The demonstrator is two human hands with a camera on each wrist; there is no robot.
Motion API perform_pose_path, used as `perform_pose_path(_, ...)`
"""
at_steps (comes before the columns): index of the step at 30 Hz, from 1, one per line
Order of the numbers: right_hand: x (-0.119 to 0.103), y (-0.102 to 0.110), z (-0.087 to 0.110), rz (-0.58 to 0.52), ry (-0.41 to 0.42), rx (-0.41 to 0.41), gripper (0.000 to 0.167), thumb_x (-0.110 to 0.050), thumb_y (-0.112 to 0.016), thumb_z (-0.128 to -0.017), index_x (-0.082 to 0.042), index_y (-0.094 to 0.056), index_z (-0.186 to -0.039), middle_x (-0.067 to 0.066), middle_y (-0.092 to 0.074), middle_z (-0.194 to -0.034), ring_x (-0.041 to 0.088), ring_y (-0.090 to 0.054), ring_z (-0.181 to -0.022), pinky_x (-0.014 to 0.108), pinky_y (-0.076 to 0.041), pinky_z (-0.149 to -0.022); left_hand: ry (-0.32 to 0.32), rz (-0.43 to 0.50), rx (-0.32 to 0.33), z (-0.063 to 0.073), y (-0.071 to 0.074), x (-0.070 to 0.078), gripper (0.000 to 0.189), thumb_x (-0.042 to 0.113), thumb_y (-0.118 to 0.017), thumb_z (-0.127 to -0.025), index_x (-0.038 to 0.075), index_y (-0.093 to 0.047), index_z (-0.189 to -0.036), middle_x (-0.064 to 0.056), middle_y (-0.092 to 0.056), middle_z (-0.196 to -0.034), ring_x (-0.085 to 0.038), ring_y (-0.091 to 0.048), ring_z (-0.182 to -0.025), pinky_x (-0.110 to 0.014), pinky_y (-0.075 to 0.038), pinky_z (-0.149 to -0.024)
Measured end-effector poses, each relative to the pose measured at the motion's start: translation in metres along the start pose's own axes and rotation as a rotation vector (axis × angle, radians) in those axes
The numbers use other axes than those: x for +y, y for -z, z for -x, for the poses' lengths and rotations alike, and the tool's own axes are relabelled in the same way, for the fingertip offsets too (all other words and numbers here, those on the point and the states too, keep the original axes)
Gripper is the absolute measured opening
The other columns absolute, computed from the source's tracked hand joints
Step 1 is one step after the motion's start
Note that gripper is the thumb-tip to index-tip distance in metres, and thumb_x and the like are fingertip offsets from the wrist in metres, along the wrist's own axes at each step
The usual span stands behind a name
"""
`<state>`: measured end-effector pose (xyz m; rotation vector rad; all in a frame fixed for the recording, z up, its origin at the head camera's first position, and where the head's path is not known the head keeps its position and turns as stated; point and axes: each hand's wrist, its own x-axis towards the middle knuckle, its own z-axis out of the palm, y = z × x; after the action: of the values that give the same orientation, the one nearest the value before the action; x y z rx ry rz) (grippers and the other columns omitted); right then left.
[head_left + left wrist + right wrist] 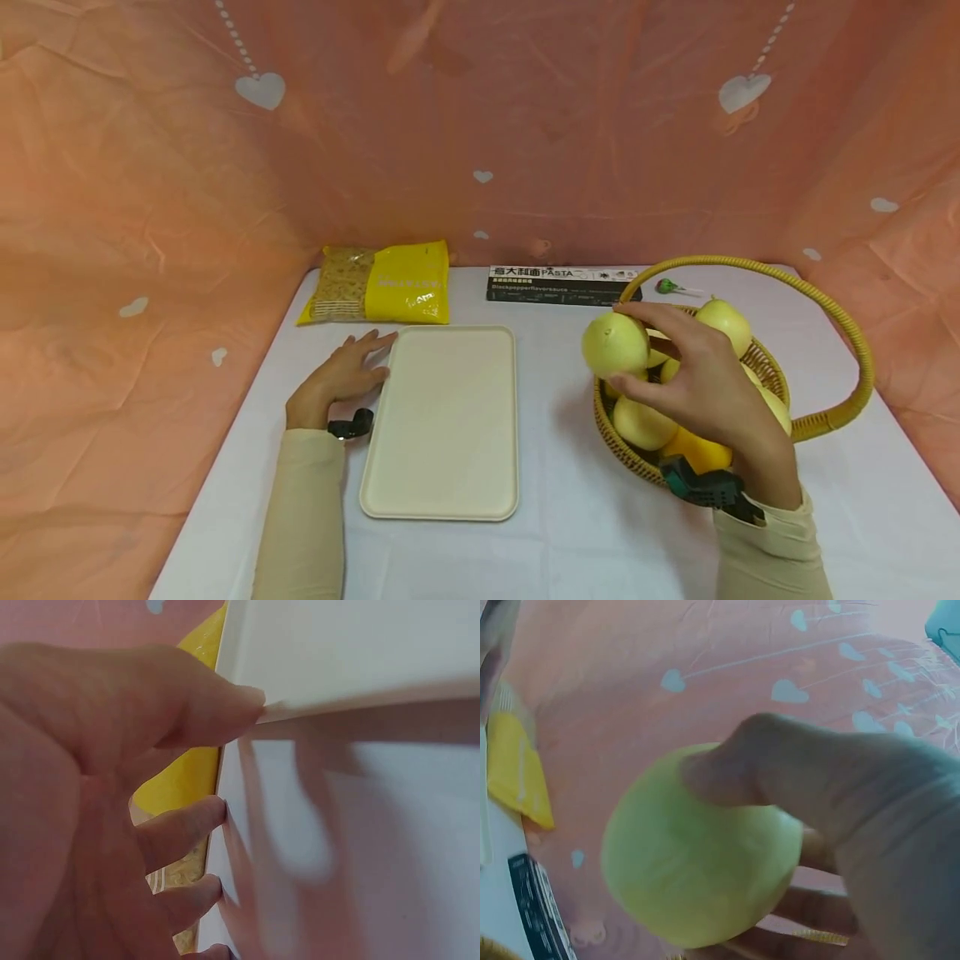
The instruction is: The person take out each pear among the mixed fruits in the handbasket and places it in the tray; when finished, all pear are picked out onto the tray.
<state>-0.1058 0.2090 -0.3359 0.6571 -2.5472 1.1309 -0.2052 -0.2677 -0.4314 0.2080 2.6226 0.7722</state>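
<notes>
A round yellow-green pear (615, 345) is held by my right hand (701, 379) above the left rim of a wicker basket (622, 454). In the right wrist view, the thumb lies across the near side of the pear (697, 862), with fingers behind it. More yellow-green pears (645, 423) and a deeper yellow fruit (697, 450), partly hidden by my wrist, lie in the basket. My left hand (341, 377) rests at the left edge of a cream rectangular tray (450, 425). In the left wrist view its thumb touches the tray's rim, the other fingers loosely spread.
Behind the tray lies a yellow pasta bag (408, 283). A black and white pasta box (562, 286) stands at the back, beside a small green and red wrapped lollipop (666, 286). The basket's tall handle (855, 342) arches out to the right. Pink cloth surrounds the white table.
</notes>
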Motion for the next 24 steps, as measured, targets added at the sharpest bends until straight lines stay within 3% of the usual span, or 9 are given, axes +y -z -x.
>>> perform_pose_path(4, -0.005, -0.007, -0.006, -0.106, 0.031, 0.062, 0.077, 0.001, -0.096, -0.078, -0.013, -0.067, -0.148, 0.007, -0.071, -0.142, -0.003, -0.065, -0.122, 0.011, -0.056, -0.097, 0.002, 0.007, 0.001, 0.000, 0.001, 0.000, 0.071, 0.024, -0.063, -0.108, 0.021, -0.036, -0.173, -0.023, -0.016, -0.183, -0.059, 0.002, -0.166, -0.083, -0.006, -0.127)
perform_pose_path(6, -0.007, -0.011, -0.011, -0.149, 0.044, 0.077, 0.079, 0.003, -0.096, -0.077, -0.014, -0.067, -0.149, 0.006, -0.071, -0.142, -0.002, -0.067, -0.123, 0.014, -0.058, -0.098, -0.004, 0.003, 0.001, 0.000, 0.002, 0.001, 0.071, 0.024, -0.064, -0.108, 0.021, -0.036, -0.173, -0.023, -0.016, -0.183, -0.060, 0.001, -0.166, -0.084, -0.007, -0.127)
perform_pose_path(11, -0.015, -0.023, -0.028, -0.238, 0.069, 0.067, 0.080, 0.004, -0.096, -0.078, -0.013, -0.066, -0.151, 0.005, -0.070, -0.143, 0.004, -0.067, -0.126, 0.018, -0.058, -0.101, 0.007, 0.003, -0.001, -0.001, 0.001, -0.001, 0.071, 0.024, -0.064, -0.108, 0.022, -0.036, -0.173, -0.022, -0.016, -0.183, -0.059, 0.001, -0.167, -0.083, -0.006, -0.127)
perform_pose_path(18, -0.029, -0.051, -0.056, -0.364, 0.101, 0.012, 0.077, 0.000, -0.094, -0.083, -0.009, -0.062, -0.153, 0.006, -0.067, -0.149, 0.021, -0.068, -0.130, 0.024, -0.058, -0.106, 0.022, 0.012, -0.002, -0.002, 0.001, -0.002, 0.071, 0.025, -0.064, -0.108, 0.024, -0.036, -0.173, -0.021, -0.016, -0.183, -0.058, 0.002, -0.167, -0.083, -0.006, -0.127)
perform_pose_path(24, -0.039, -0.078, -0.079, -0.414, 0.129, -0.038, 0.074, -0.007, -0.095, -0.085, -0.007, -0.063, -0.152, 0.008, -0.068, -0.148, 0.026, -0.071, -0.128, 0.029, -0.059, -0.107, 0.033, 0.015, -0.003, -0.001, 0.000, 0.000, 0.071, 0.026, -0.065, -0.108, 0.025, -0.037, -0.173, -0.020, -0.016, -0.184, -0.056, 0.002, -0.168, -0.083, -0.006, -0.127)
